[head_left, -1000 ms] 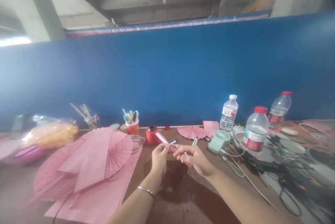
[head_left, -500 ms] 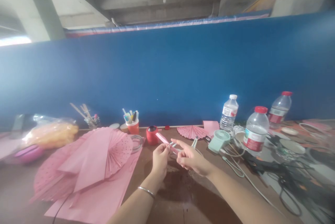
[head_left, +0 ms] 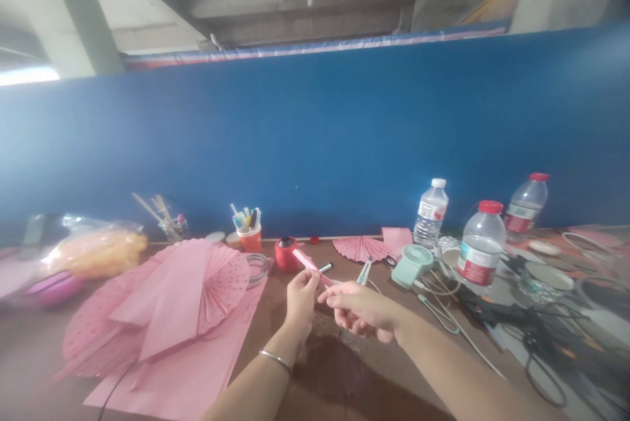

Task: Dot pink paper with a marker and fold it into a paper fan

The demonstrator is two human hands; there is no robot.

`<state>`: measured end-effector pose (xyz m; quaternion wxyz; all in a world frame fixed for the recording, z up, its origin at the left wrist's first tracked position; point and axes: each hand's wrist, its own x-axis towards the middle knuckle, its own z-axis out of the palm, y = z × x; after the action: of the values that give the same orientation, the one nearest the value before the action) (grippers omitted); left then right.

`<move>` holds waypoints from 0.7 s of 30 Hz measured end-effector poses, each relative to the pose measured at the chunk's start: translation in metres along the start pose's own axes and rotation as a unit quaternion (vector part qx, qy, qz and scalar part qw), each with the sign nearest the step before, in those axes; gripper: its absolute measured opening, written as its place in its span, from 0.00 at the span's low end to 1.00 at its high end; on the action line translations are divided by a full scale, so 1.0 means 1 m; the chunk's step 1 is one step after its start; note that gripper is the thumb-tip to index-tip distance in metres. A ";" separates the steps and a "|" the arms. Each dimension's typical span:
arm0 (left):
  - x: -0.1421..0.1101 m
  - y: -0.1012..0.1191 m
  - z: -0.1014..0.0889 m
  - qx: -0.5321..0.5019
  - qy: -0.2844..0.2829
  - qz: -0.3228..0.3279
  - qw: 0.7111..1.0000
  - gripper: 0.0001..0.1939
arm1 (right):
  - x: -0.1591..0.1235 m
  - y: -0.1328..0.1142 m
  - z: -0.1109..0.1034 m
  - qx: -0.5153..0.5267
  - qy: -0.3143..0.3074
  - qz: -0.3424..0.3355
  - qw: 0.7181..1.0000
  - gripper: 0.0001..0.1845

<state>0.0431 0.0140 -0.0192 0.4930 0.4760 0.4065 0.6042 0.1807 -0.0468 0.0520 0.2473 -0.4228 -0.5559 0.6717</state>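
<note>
A narrow folded strip of pink paper [head_left: 306, 260] is pinched between the thumb and fingers of my left hand [head_left: 302, 300], its upper end pointing up and left. My right hand [head_left: 363, 308] is close by on the right, palm turned inward, with its fingers loosely bent and apart. Its index fingertip is by the lower end of the strip; whether they touch I cannot tell. Behind my hands lies a dark pen-like stick [head_left: 327, 267]. A pale two-pronged tool [head_left: 365, 271] rests beyond my right hand.
Pink pleated paper fans [head_left: 172, 296] and sheets are piled on the left. At the back stand a red cup of pens [head_left: 250, 237] and a red round container [head_left: 286, 255]. A mint handheld fan [head_left: 412, 265], bottles [head_left: 481, 247] and tangled cables [head_left: 529, 342] occupy the right.
My right hand has drawn back slightly and turned, its pointing index finger lowered from the strip's upper part. My left hand keeps its pinch on the strip in nearly the same place.
</note>
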 end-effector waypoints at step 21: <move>0.002 -0.002 0.000 -0.022 0.027 0.013 0.999 0.06 | 0.002 0.005 0.006 -0.177 0.069 -0.232 0.954 0.31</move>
<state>0.0433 0.0164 -0.0208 0.4842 0.4537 0.4003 0.6320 0.1753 -0.0500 0.0468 0.3556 -0.3647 -0.7298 0.4560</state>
